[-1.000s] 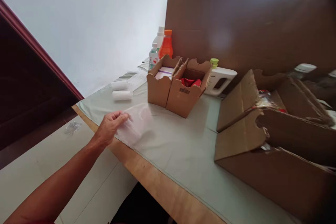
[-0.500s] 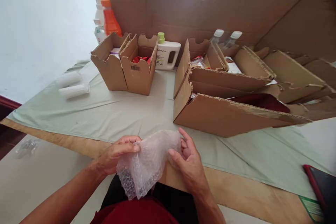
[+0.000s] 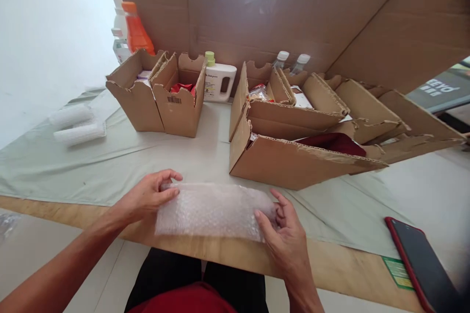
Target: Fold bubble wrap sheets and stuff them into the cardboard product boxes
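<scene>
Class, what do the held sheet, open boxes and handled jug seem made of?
Held sheet: probably translucent plastic bubble wrap, given its bubbly texture. Open boxes: matt brown corrugated cardboard, fluted where cut. Handled jug: likely white plastic, smooth and seamless-looking.

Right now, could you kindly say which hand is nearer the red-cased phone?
Right: the right hand is left of the red-cased phone, apart from it; the left hand is farther left, across the bubble wrap.

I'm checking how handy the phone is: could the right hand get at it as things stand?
Probably yes: the phone is to the right of the right hand, with nothing standing between them. But that hand holds the bubble wrap, so it would likely need to let go first.
</scene>
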Available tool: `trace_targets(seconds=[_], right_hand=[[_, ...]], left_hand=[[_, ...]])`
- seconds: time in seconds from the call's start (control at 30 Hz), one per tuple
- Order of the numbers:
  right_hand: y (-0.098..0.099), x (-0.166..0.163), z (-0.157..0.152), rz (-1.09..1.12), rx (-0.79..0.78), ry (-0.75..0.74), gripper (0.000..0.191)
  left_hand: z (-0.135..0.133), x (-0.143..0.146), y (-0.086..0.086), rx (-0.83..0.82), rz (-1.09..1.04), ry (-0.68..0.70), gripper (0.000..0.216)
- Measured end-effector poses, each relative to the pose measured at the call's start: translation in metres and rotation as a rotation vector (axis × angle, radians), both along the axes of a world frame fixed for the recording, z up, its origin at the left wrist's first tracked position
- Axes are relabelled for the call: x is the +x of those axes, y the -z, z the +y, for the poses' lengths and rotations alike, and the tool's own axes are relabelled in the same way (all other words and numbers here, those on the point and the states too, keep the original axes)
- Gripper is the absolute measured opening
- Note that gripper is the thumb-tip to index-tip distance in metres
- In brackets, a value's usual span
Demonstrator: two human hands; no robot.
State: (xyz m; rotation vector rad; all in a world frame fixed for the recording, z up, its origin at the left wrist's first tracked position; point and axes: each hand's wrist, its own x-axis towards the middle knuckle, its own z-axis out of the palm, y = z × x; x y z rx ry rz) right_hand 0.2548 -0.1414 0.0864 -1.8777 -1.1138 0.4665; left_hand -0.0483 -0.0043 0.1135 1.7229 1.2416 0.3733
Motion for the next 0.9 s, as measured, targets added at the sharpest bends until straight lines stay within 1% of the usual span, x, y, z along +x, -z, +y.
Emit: trace_targets(seconds=[0.07, 0.1, 0.17, 0.2, 0.27, 0.37, 0.43, 0.5, 0.57, 0.63, 0.67, 0.73, 0.8, 0.9], right_hand=[[0.006, 0.007, -0.002, -0.157, 0.003, 0.04, 0.062], [0.008, 0.012, -0.004, -0.221, 0.017, 0.058, 0.06], [0.008, 0.017, -0.008, -0.332, 0.071, 0.056, 0.049], [0.006, 0.016, -0.008, -0.388, 0.107, 0.024, 0.042], [-0.003, 0.006, -0.004, -0.51, 0.174, -0.106, 0.031], [-0.022, -0.028, 0.014, -0.647, 0.222, -0.355, 0.026], [-0.029, -0.053, 0.03, -0.682, 0.192, -0.527, 0.031], [-0.027, -0.068, 0.043, -0.71, 0.108, -0.679, 0.036], [-0.015, -0.068, 0.047, -0.741, 0.004, -0.773, 0.036], [0.002, -0.052, 0.04, -0.762, -0.061, -0.759, 0.036], [0.011, -0.039, 0.033, -0.768, -0.075, -0.716, 0.038], [0.024, -0.009, 0.013, -0.786, -0.084, -0.582, 0.041], [0.028, 0.021, -0.006, -0.803, -0.084, -0.443, 0.042], [0.022, 0.047, -0.018, -0.779, -0.042, -0.284, 0.04]], left_hand=[[0.001, 0.003, 0.007, 0.344, 0.187, -0.059, 0.038], [-0.001, 0.004, 0.009, 0.523, 0.242, -0.082, 0.04], [-0.011, 0.007, 0.009, 0.815, 0.275, -0.1, 0.039], [-0.017, 0.01, 0.007, 0.911, 0.262, -0.086, 0.035], [-0.033, 0.018, 0.002, 0.995, 0.217, 0.015, 0.028], [-0.049, 0.035, 0.0, 0.983, 0.165, 0.213, 0.029], [-0.05, 0.043, 0.006, 0.942, 0.2, 0.284, 0.029], [-0.044, 0.044, 0.016, 0.885, 0.276, 0.315, 0.027], [-0.034, 0.04, 0.025, 0.817, 0.337, 0.346, 0.024], [-0.026, 0.034, 0.031, 0.769, 0.347, 0.364, 0.022], [-0.023, 0.031, 0.033, 0.752, 0.343, 0.373, 0.022], [-0.02, 0.025, 0.034, 0.722, 0.332, 0.394, 0.022], [-0.018, 0.023, 0.035, 0.696, 0.32, 0.409, 0.022], [-0.018, 0.023, 0.034, 0.677, 0.309, 0.411, 0.022]])
